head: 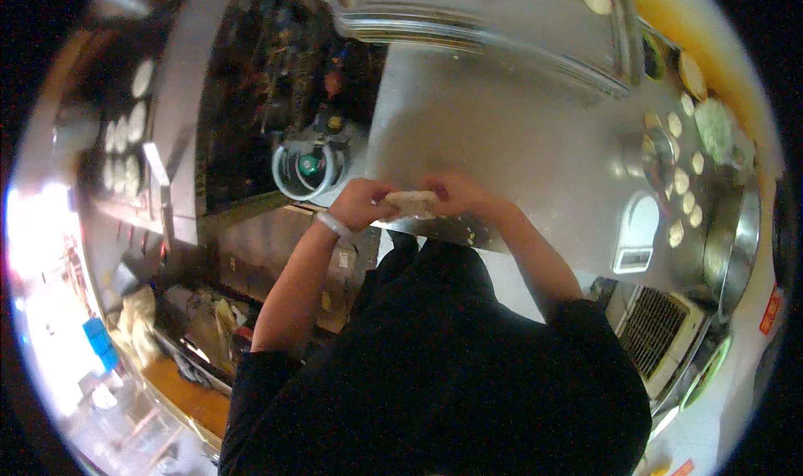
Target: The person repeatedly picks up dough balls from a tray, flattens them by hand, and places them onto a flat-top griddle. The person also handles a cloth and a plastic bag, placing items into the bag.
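Observation:
Both my hands hold one pale, elongated piece of dough (412,204) between them, at the near edge of a metal worktable (521,143). My left hand (362,205) grips its left end, and a light band circles that wrist. At the right end, the fingers of my right hand (461,195) close on the dough. Small dough scraps (470,234) lie on the table's edge just below my right hand. A white kitchen scale (637,232) stands farther right on the same table.
Flat dough pieces (682,180) lie at the right, near a bag of chopped greens (714,131) and a large metal bowl (740,244). Stacked metal trays (477,30) stand at the back. A gas cylinder (308,165) is left of the table. More pale rounds (143,79) are at far left.

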The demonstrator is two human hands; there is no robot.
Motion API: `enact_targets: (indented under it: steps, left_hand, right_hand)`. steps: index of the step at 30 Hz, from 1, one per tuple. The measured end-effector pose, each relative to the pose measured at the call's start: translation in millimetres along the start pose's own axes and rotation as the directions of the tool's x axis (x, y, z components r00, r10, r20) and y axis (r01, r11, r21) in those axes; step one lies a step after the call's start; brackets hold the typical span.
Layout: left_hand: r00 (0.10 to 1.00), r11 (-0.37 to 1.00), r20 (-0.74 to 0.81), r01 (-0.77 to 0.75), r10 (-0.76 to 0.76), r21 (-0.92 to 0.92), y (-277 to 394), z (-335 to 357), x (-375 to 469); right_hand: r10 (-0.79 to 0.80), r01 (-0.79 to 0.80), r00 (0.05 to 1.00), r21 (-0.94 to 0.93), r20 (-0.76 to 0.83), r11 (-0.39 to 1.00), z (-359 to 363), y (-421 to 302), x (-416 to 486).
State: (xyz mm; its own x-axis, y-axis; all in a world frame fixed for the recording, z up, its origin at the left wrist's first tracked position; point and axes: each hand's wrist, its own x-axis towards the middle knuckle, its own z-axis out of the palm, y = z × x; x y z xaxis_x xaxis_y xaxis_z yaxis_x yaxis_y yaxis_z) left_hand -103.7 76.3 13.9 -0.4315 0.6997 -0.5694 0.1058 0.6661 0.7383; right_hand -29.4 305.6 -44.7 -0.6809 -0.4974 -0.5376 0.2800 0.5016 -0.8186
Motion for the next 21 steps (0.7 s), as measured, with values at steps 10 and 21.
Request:
enact_targets:
  steps: [10, 21]
  left_hand:
    - [0.765, 0.84, -0.637, -0.281, -0.096, -0.464, 13, -20, -209]
    - [0.033, 0.93, -0.979, -0.307, -0.203, -0.203, -139, 4, -408]
  right_hand:
    - [-0.537, 0.257, 0.805, 0.964, -0.252, -0.069, 127, -149, 31]
    - [-0.486, -0.085, 0.873, 0.992, 0.031, -0.09, 261, -308, 137]
